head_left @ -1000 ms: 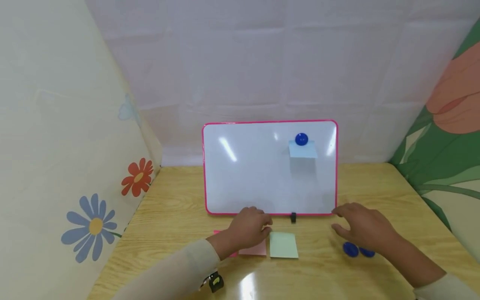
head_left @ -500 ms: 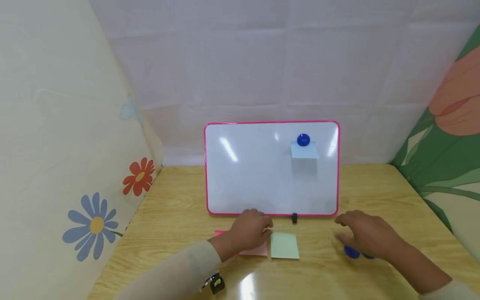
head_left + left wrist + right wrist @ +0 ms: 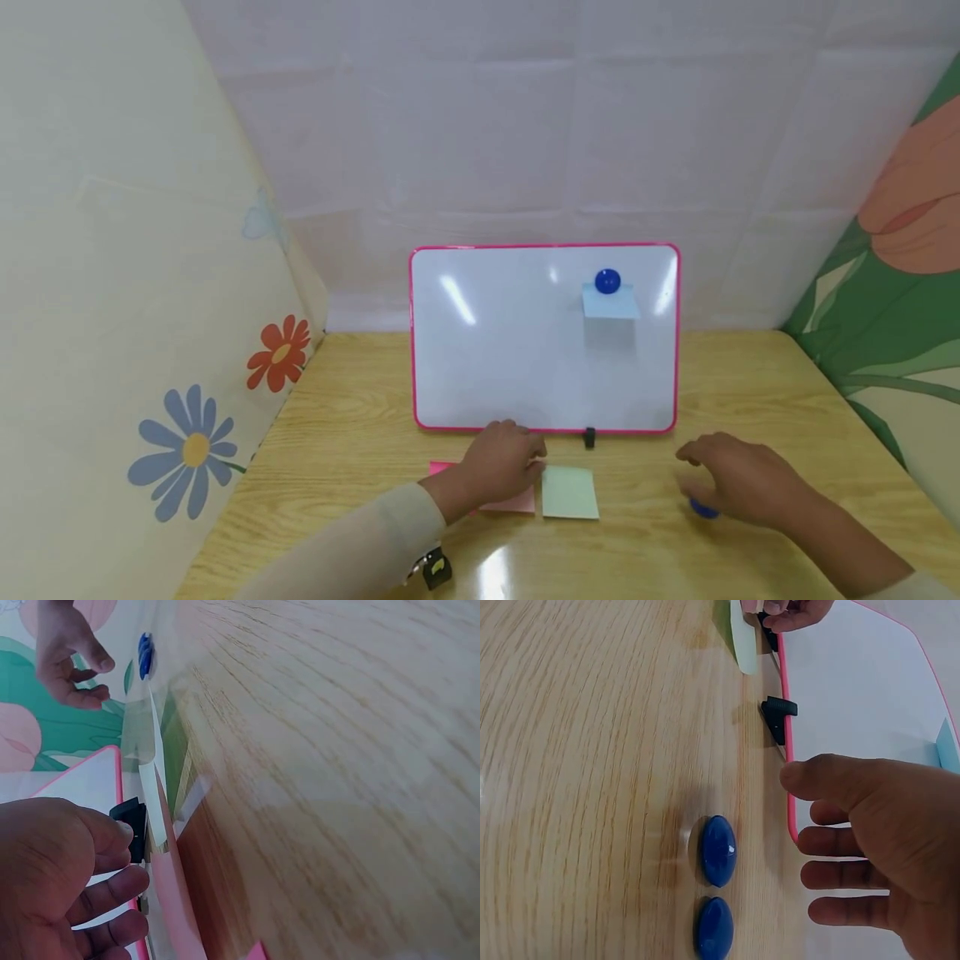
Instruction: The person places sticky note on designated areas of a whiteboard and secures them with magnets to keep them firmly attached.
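My left hand (image 3: 501, 462) hovers above the pink sticky notes (image 3: 512, 503), fingers loosely bent and gripping nothing, and partly covers them. Beside it lies a pale green sticky note (image 3: 570, 493). On the right, my right hand (image 3: 746, 481) hangs over two round blue magnets (image 3: 718, 851) on the table, fingers relaxed with nothing between them. The head view shows just the edge of one magnet (image 3: 703, 509) under the thumb; the right wrist view shows both, apart from the hand.
A pink-framed whiteboard (image 3: 502, 350) stands behind the hands, with a black foot (image 3: 589, 437) at its lower edge. A blue magnet (image 3: 607, 282) holds a light blue sticky note (image 3: 610, 307) on it. Floral panels flank the wooden table (image 3: 360, 383).
My right hand has shifted slightly right and toward me, covering more of the blue magnets in the head view. The left hand stays nearly still.
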Demonstrator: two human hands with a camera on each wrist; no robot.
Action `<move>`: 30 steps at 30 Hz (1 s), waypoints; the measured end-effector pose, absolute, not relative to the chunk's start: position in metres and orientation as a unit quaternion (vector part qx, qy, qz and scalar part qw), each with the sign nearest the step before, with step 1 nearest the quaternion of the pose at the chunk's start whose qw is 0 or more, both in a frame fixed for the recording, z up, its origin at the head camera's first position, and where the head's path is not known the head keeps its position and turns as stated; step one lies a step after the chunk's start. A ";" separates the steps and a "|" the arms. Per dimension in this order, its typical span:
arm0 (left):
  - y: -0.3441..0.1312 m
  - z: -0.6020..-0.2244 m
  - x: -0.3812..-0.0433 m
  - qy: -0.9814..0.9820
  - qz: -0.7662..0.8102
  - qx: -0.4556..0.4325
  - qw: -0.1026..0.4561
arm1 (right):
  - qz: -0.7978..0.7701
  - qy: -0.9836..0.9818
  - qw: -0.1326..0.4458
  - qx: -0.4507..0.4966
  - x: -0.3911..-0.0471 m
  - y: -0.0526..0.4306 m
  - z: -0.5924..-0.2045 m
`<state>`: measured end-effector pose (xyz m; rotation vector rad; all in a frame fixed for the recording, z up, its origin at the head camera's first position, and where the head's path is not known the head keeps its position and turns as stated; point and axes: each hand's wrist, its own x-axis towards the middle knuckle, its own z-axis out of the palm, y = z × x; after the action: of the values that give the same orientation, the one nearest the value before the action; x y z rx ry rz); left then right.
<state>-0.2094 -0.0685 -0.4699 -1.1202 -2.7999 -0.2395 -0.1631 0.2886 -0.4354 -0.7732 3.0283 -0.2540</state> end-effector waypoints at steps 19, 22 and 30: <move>-0.066 -0.475 -0.210 -0.927 -0.060 -0.365 0.056 | -0.081 0.971 0.103 -0.201 -0.166 0.296 -0.444; -0.066 -0.475 -0.209 -0.927 -0.059 -0.365 0.060 | -0.083 0.971 0.103 -0.202 -0.165 0.296 -0.445; -0.064 -0.475 -0.208 -0.930 -0.060 -0.360 0.055 | -0.081 0.969 0.105 -0.209 -0.165 0.298 -0.449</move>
<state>-0.2076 -0.0644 -0.4753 -1.0918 -2.8217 -0.1829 -0.1651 0.2976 -0.4489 -0.6150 2.8567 -0.2385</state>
